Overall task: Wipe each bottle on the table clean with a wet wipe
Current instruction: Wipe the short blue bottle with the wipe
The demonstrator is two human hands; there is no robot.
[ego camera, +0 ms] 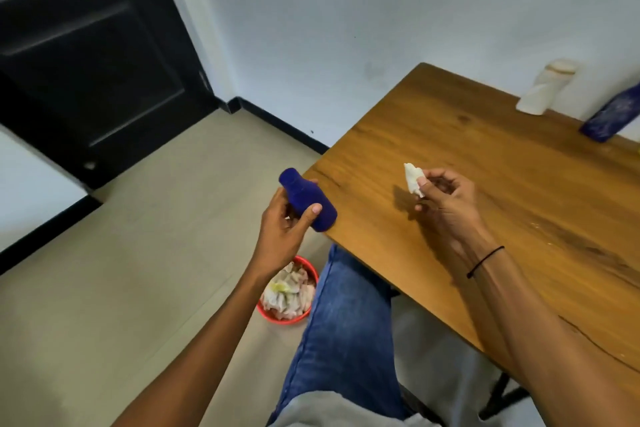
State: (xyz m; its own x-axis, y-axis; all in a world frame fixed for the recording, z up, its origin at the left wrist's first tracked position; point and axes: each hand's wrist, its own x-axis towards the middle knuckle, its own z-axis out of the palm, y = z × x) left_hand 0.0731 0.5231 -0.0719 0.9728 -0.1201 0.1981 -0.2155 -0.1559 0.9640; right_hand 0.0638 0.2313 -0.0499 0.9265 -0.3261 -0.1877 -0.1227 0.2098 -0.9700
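The small blue bottle (308, 199) lies tilted in the left hand (284, 229), fingers curled round it, held off the tabletop (485, 184) corner over the floor; a loose grip could drop it there; the right hand (443, 196) pinches a crumpled wet wipe (412, 178), apart from the bottle; the white bottle (545, 87) and dusty blue bottle (613, 114) wait at the far edge.

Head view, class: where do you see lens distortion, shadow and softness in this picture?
Head view: the wide lens bends the door and makes the white bottle lean; the right hand with its wipe casts a soft shadow on the table; the blue bottle in the left hand looks soft, without detail.
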